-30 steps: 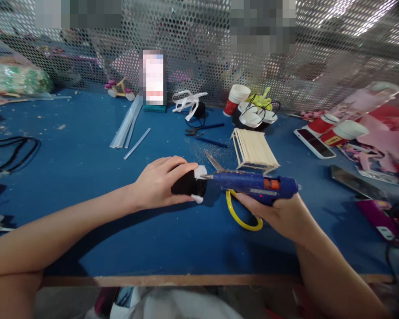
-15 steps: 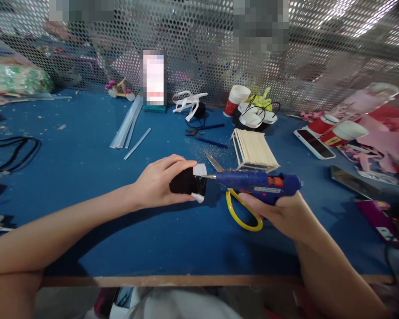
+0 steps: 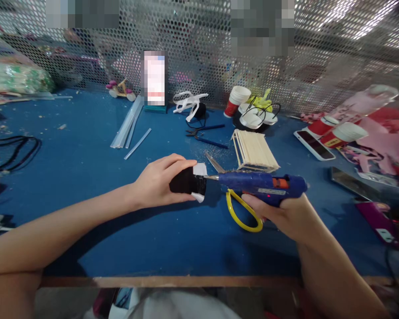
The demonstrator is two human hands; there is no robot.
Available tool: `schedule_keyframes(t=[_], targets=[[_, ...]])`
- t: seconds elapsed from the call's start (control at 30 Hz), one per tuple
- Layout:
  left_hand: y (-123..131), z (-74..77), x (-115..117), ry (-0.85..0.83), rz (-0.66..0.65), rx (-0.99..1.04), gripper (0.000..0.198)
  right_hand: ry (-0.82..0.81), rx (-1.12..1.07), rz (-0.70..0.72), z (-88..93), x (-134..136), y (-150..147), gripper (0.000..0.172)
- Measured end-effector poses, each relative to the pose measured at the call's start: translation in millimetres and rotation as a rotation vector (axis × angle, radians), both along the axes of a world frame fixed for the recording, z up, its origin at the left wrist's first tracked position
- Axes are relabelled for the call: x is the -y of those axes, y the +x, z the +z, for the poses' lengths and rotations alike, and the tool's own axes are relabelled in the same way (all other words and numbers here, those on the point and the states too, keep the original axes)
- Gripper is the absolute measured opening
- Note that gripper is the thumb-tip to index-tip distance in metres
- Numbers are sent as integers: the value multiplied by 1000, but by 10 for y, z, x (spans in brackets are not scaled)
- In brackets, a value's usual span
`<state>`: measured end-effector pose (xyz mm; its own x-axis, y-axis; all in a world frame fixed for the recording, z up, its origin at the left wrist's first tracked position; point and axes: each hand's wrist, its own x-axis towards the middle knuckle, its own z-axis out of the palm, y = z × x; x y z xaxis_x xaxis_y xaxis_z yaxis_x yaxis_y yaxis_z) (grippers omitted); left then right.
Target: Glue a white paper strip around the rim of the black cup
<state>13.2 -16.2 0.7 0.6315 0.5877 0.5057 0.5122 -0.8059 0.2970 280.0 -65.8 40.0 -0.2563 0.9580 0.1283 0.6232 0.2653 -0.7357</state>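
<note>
My left hand (image 3: 158, 182) is wrapped round a small black roll with white paper at its end (image 3: 190, 181), held just above the blue table (image 3: 86, 177). My right hand (image 3: 282, 212) grips a blue hot glue gun (image 3: 259, 184) whose metal nozzle points left and touches the white end of the roll. Yellow-handled scissors (image 3: 241, 208) lie on the table under the gun.
A small frame of wooden sticks (image 3: 254, 150) stands behind the gun. Pliers (image 3: 204, 133), glue sticks (image 3: 128, 124), paper cups (image 3: 236, 99), a phone (image 3: 314, 144) and pink paper (image 3: 382, 141) lie further back. A perforated metal screen (image 3: 199, 44) closes the far side. Black cord (image 3: 11, 148) lies at left.
The glue gun and my right hand have shifted slightly to the right; its nozzle stays at the roll. My left hand has held still.
</note>
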Motion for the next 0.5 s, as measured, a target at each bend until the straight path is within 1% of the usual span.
schedule_keyframes(t=[0.07,0.2,0.4,0.47,0.5], targets=[[-2,-1,1,11,2,-8,62,-22,-20,-33,-2,3,-11,33],[-4,-15,4,30,-1,-32,61,-54,-28,-76,1,-2,-35,27],[0,-29,-2,-21,9,-22,62,-55,-60,24,32,6,-40,31],[4,-33,2,-26,11,-33,62,-57,-61,21,20,2,-47,32],[6,-36,5,-26,9,-39,63,-59,-55,2,7,-1,-52,29]])
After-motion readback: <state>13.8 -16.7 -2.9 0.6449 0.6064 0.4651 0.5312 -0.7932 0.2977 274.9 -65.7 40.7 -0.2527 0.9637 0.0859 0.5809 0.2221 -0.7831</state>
